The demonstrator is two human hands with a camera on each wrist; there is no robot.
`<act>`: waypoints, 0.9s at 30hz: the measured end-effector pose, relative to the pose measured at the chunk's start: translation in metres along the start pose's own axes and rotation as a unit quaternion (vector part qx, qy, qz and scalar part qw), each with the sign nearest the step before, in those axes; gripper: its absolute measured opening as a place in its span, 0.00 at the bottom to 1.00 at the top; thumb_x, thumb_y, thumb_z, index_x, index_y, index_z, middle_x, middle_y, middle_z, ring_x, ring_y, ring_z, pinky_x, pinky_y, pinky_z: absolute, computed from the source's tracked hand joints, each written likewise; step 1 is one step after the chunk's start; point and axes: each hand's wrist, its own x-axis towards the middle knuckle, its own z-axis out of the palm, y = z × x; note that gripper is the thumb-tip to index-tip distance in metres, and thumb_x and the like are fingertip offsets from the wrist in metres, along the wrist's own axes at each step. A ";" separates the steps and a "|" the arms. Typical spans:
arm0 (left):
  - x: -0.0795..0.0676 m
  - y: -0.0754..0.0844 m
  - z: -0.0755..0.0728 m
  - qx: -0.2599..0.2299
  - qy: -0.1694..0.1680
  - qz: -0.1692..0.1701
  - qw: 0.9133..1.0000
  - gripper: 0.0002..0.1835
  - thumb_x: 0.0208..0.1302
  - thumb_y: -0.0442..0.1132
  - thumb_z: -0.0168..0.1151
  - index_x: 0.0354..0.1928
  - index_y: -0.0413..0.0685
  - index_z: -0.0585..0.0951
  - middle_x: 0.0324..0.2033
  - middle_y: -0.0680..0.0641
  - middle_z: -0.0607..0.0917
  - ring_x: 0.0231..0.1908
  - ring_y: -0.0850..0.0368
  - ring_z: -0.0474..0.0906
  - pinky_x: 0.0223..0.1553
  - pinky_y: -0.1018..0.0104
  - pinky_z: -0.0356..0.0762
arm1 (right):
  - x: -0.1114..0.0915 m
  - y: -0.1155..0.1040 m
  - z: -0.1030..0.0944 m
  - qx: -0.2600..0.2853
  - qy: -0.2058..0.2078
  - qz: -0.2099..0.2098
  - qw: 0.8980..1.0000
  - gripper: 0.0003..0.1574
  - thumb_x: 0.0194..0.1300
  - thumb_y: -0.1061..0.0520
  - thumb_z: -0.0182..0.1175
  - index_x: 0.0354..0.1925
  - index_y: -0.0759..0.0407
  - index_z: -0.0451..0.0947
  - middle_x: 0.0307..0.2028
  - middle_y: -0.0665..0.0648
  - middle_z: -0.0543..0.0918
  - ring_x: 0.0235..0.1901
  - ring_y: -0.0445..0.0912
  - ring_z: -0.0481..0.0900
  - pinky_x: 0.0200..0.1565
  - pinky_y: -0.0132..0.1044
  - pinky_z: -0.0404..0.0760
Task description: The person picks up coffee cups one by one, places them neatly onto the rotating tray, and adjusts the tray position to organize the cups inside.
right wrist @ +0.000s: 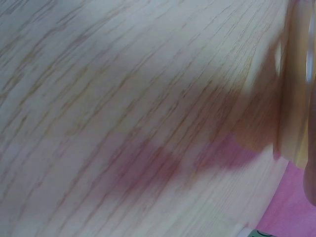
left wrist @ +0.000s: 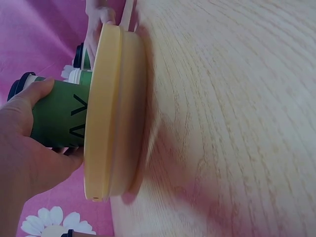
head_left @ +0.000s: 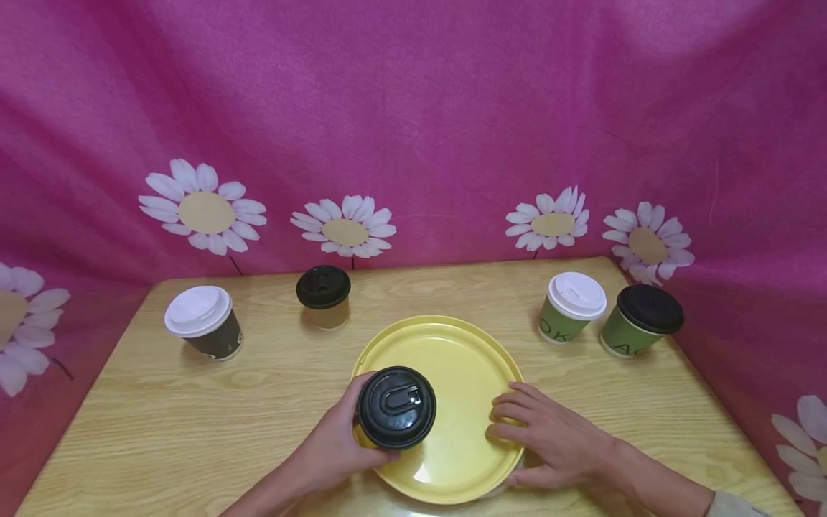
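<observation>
My left hand [head_left: 336,439] grips a green paper cup [left wrist: 58,112] with a black lid [head_left: 397,408], fingers and thumb wrapped around its side. The cup stands upright over the left part of a round yellow tray [head_left: 461,370], its base right at the tray's rim line in the left wrist view. At the tray's right edge, my right hand [head_left: 555,439] holds the rim, with fingers bent over it and the thumb on the outer side. The right wrist view shows mostly tabletop, with the tray's side at its right border.
On the wooden table [head_left: 258,431], a dark cup with a white lid [head_left: 205,323] stands at far left and a small brown cup with a black lid [head_left: 325,296] at back. Two green cups stand at right, one white-lidded [head_left: 571,307], one black-lidded [head_left: 642,321]. Pink flowered cloth [head_left: 426,143] surrounds the table.
</observation>
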 end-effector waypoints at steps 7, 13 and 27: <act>0.000 -0.002 0.003 0.008 -0.008 0.004 1.000 0.49 0.34 0.36 0.78 0.61 0.64 0.61 0.55 0.62 0.72 0.57 0.62 0.65 0.61 0.53 0.55 | 0.001 -0.001 0.000 0.004 -0.005 0.007 1.000 0.33 0.53 0.29 0.56 0.51 0.45 0.73 0.48 0.46 0.72 0.55 0.47 0.66 0.62 0.48 0.51; -0.001 -0.001 0.004 0.020 -0.014 0.004 1.000 0.49 0.34 0.35 0.78 0.60 0.65 0.61 0.54 0.63 0.72 0.57 0.62 0.65 0.61 0.58 0.56 | 0.001 -0.002 -0.001 0.009 -0.015 0.015 1.000 0.33 0.53 0.29 0.55 0.51 0.44 0.73 0.49 0.46 0.72 0.55 0.47 0.65 0.62 0.48 0.50; -0.001 -0.003 0.003 0.042 -0.041 -0.012 0.998 0.49 0.35 0.38 0.78 0.61 0.64 0.60 0.54 0.61 0.71 0.57 0.62 0.64 0.62 0.53 0.51 | 0.000 -0.002 0.000 0.006 -0.009 0.013 1.000 0.33 0.53 0.29 0.55 0.51 0.44 0.72 0.48 0.45 0.72 0.55 0.46 0.65 0.62 0.47 0.51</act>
